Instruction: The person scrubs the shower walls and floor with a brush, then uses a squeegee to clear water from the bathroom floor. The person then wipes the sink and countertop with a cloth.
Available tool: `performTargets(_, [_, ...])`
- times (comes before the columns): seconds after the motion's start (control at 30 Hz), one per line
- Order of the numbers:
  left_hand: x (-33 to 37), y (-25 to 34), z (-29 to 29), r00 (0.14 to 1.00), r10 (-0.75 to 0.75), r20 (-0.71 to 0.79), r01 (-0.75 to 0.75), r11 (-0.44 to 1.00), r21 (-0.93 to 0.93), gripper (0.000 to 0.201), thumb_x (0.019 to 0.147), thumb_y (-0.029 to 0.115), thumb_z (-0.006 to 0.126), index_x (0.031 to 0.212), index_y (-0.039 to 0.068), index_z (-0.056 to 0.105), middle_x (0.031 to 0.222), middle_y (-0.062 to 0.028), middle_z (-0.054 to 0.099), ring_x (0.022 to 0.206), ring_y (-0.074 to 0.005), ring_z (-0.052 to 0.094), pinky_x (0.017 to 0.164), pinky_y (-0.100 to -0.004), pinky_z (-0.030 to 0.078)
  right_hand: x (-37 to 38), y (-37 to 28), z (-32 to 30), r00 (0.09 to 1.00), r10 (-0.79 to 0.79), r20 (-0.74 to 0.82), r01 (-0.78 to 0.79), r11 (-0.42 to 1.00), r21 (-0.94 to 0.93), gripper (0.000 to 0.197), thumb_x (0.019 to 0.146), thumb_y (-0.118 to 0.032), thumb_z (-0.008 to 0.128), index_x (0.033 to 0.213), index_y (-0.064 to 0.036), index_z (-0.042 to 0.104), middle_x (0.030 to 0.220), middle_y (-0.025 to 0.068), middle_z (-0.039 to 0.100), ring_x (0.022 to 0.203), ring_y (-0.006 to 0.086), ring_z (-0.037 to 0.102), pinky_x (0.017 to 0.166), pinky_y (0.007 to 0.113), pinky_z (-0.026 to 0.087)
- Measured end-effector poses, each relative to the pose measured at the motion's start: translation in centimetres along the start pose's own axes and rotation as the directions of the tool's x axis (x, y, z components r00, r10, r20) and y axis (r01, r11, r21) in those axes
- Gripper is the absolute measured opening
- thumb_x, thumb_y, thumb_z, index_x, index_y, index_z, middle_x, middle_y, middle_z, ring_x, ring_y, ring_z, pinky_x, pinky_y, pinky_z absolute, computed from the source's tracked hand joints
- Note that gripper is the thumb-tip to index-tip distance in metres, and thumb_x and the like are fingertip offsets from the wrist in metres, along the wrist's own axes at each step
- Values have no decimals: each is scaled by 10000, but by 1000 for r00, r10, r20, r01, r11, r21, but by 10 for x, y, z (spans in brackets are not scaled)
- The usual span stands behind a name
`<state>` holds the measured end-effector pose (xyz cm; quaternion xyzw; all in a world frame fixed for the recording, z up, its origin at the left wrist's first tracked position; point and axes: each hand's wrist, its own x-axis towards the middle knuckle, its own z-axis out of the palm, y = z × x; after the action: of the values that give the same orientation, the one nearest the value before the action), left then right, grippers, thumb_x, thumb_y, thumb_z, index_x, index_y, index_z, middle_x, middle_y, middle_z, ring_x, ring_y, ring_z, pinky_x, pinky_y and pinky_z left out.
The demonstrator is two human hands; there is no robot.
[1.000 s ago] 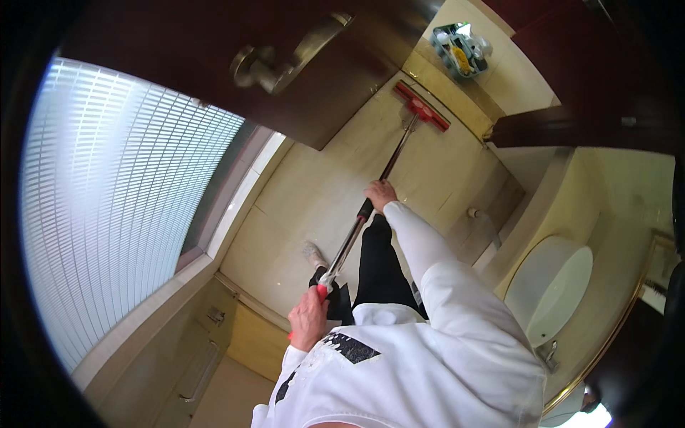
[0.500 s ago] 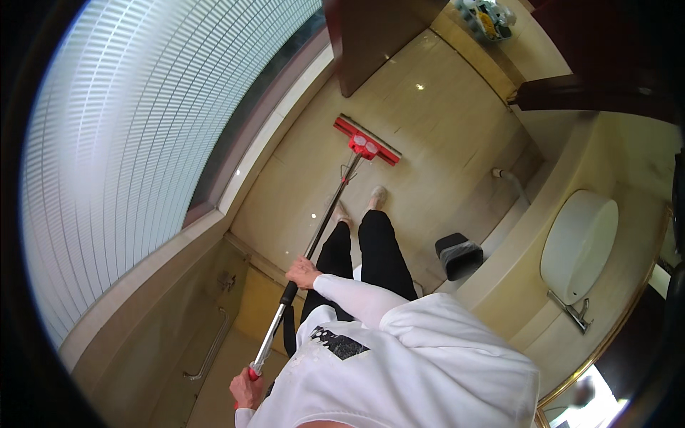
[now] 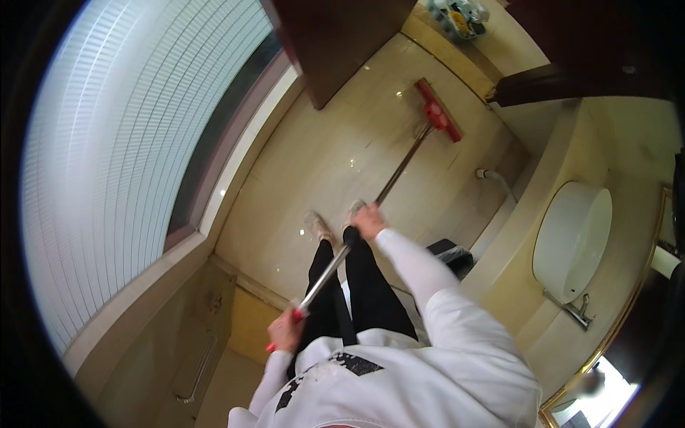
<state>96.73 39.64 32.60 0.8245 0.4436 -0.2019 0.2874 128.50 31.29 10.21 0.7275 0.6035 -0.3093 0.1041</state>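
A red-headed sponge mop (image 3: 435, 114) with a long metal pole lies across the tiled floor, its head down on the tiles at the far right and slightly blurred. My right hand (image 3: 368, 221) is wrapped round the middle of the pole, above my feet. Lower down, my left hand (image 3: 285, 331) grips the pole's upper end by a red part, close to my waist. The pole slants from my left hip up to the far right.
A brown door (image 3: 335, 43) stands at the far side. Along the left runs a blind-covered window (image 3: 143, 128). On the right are a white basin (image 3: 573, 239), a pipe (image 3: 499, 180) and a black bin (image 3: 453, 255). A tub of supplies (image 3: 457, 19) sits at the back.
The mop head has swept to the right and farther away, and has turned. My right hand has moved right and forward; my left hand has risen and come right.
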Motion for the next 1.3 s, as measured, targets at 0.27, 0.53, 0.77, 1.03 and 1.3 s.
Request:
performTargets(0.27, [93,167,37,934,290,208,-274,956,-105,326,751,285,647,885,64,449,741,-179,600,681,-383,589,586,-485,452,-26,196,29,929,350,-121,-362,927,-99,160,747,-132,522,726,-192,669,798,-8,645,855,168,593,838,372,388])
performTargets(0.53, [-4,-10,-24,919,-106,380,-47,927,372,300,723,307,634,906,123,484,676,-184,603,675,-381,595,570,-491,454,-29,-60,56,917,357,-176,-285,898,335,135,713,-203,549,662,-126,648,799,92,627,881,245,569,819,403,411])
performTargets(0.77, [-103,-136,-143,965,-185,187,30,784,620,300,602,327,705,658,95,524,579,-154,577,564,-375,571,526,-480,446,-30,-240,73,887,142,-440,213,720,661,237,776,-251,481,556,-166,458,541,26,425,632,193,467,743,354,369])
performTargets(1.03, [28,-80,-101,948,-12,318,-214,715,666,205,719,325,631,770,143,552,651,-129,616,645,-332,608,561,-453,470,-48,-138,55,972,234,-34,-173,800,575,97,586,-211,649,631,-128,629,640,109,587,731,285,593,709,389,407])
performTargets(1.3, [102,37,-6,805,420,420,-543,806,235,310,730,328,648,830,87,482,759,-145,621,700,-359,598,610,-446,475,-107,12,119,825,535,-182,-381,765,519,116,622,-147,641,723,-183,600,783,29,583,892,217,534,860,372,357])
